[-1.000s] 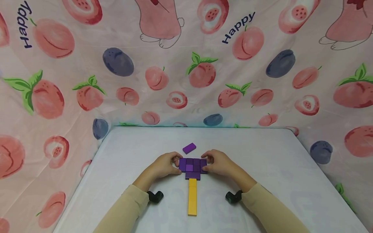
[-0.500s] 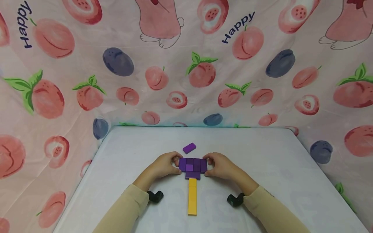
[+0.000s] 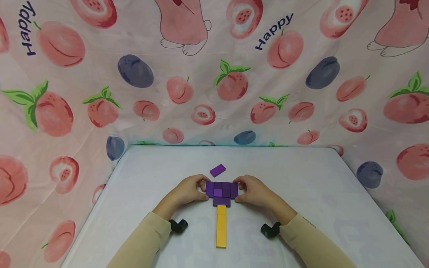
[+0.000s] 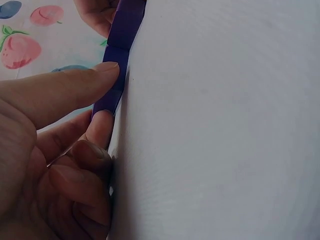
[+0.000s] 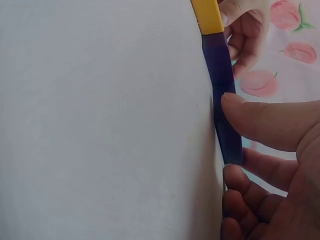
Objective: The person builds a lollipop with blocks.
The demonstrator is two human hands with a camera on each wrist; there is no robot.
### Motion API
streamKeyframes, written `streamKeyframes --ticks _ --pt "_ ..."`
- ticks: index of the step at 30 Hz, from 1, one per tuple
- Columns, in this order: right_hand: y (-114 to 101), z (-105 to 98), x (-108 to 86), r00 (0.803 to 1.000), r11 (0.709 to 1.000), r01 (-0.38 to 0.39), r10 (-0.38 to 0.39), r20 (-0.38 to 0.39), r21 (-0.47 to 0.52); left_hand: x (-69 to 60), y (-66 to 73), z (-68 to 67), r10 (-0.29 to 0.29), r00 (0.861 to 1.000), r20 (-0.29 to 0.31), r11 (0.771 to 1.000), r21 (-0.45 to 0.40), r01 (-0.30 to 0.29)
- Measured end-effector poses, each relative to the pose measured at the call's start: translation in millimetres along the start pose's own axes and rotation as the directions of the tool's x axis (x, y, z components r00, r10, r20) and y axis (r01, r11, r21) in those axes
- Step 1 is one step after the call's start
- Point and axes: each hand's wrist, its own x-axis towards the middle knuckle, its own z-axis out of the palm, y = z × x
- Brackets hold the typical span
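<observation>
On the white table, upright purple blocks (image 3: 226, 189) stand side by side in a row, with a lighter purple square (image 3: 218, 192) among them. A crosswise purple block (image 3: 221, 201) touches the row's near side, and a yellow strip (image 3: 221, 227) runs from it toward me. My left hand (image 3: 188, 189) pinches the left end block (image 3: 209, 189) between thumb and fingers. At the other end, my right hand (image 3: 253, 190) pinches the right end block (image 3: 234, 190). Each wrist view shows the thumb against a dark purple side, the left thumb (image 4: 100, 77) and the right thumb (image 5: 250, 112).
A loose purple block (image 3: 218, 170) lies aslant just beyond the row. The white tabletop (image 3: 285, 167) reaches back to a pink fruit-printed cloth (image 3: 201, 93). Black wrist cameras sit at the left wrist (image 3: 179, 226) and right wrist (image 3: 270, 230).
My right hand has shifted slightly to the right and toward me, uncovering more of the right end block. The left hand and the blocks look unmoved.
</observation>
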Motion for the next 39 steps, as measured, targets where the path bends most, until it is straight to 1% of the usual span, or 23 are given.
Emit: streamKeyframes --ticks 7,16,26,29,35,39 --pt "0.5 0.4 1.2 1.000 1.000 0.014 -0.014 -0.003 0.006 0.4 -1.2 0.7 0.001 1.000 -0.002 1.000 -0.001 -0.001" --pt "1.2 0.9 2.6 1.000 1.000 0.023 -0.023 0.002 0.000 0.8 -2.4 0.7 -0.011 1.000 -0.003 1.000 0.000 0.011" --pt "1.1 -7.9 1.5 1.000 0.999 -0.008 0.007 0.020 0.035 1.1 -1.7 1.3 -0.012 1.000 0.002 1.000 -0.001 0.012" --pt "1.5 -10.5 4.1 1.000 0.999 -0.007 0.006 0.016 0.046 1.7 -2.0 1.5 -0.009 1.000 0.004 1.000 0.001 0.009" --pt "4.4 -15.2 13.0 1.000 0.998 0.018 -0.018 -0.016 0.055 2.9 -3.3 1.7 -0.013 1.000 0.004 1.000 0.004 0.013" --pt "6.8 -15.8 21.8 1.000 0.997 0.005 -0.003 -0.030 0.071 3.5 -4.1 2.2 -0.008 1.000 0.004 1.000 -0.004 0.008"
